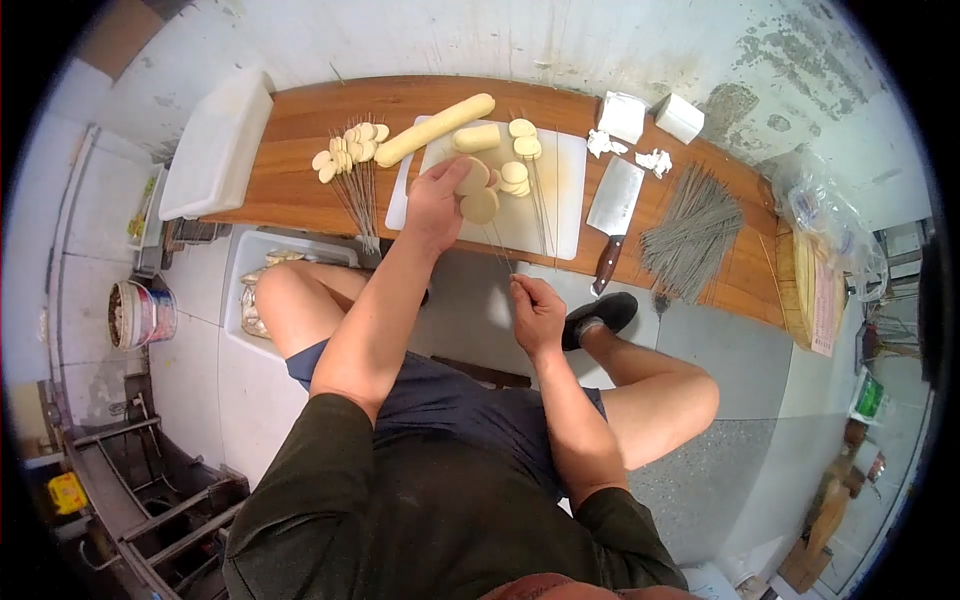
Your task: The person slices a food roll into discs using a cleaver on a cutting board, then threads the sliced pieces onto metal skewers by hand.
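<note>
My left hand (435, 205) is closed around pale yellow round slices (480, 207), held above the near part of the white cutting board (470, 235). Thin metal skewers (497, 245) run from these slices down to my right hand (540, 312), whose fingers pinch their lower ends. Behind my left hand, a long pale yellow roll (435, 130) lies across the board's corner, with a shorter piece of roll (476, 138) beside it. Skewered slices (514, 172) rest on the board to the right. Another bunch of skewered slices (345, 150) lies to the left.
A cleaver (615, 195) lies right of the board, its handle over the table's front edge. Further right is a heap of skewers (690, 230). White boxes (622, 116) and crumpled tissue (655, 162) sit behind. A white bin (218, 145) stands at the left end.
</note>
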### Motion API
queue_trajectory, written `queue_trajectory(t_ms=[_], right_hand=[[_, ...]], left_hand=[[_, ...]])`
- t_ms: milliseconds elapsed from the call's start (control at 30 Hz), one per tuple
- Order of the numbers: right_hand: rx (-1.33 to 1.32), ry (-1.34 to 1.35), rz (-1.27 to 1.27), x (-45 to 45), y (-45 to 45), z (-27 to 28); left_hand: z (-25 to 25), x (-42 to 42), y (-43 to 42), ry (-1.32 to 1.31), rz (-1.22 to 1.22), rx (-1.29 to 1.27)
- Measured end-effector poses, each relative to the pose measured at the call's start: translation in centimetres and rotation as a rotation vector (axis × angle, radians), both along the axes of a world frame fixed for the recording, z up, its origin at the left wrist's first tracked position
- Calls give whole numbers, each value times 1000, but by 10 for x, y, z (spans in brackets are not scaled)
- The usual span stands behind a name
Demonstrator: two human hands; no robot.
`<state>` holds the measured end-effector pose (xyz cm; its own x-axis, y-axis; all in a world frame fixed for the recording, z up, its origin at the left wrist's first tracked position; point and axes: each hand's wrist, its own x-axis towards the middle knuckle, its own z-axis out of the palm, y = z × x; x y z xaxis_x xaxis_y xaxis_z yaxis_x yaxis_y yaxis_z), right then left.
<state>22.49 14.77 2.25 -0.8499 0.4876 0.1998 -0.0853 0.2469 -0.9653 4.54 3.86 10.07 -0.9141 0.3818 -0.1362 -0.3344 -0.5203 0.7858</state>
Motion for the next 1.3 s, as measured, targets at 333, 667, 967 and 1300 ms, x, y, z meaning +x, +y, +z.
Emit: queue_trajectory(t_ms=[333,667,967,1300], right_hand=[[-7,-33,-3,-1,1,0],[-118,-171,17,-1,0,-6],[-361,-418,166,-4,-1,-14],[-50,-458,-52,-103,66,-2]], left_hand=[[-11,12,2,-82,-32,-88],[-25,17,6,-167,-66,-120],[-58,-24,2,-232,-100,-114],[-105,-78,-10,-125,-11,-674]])
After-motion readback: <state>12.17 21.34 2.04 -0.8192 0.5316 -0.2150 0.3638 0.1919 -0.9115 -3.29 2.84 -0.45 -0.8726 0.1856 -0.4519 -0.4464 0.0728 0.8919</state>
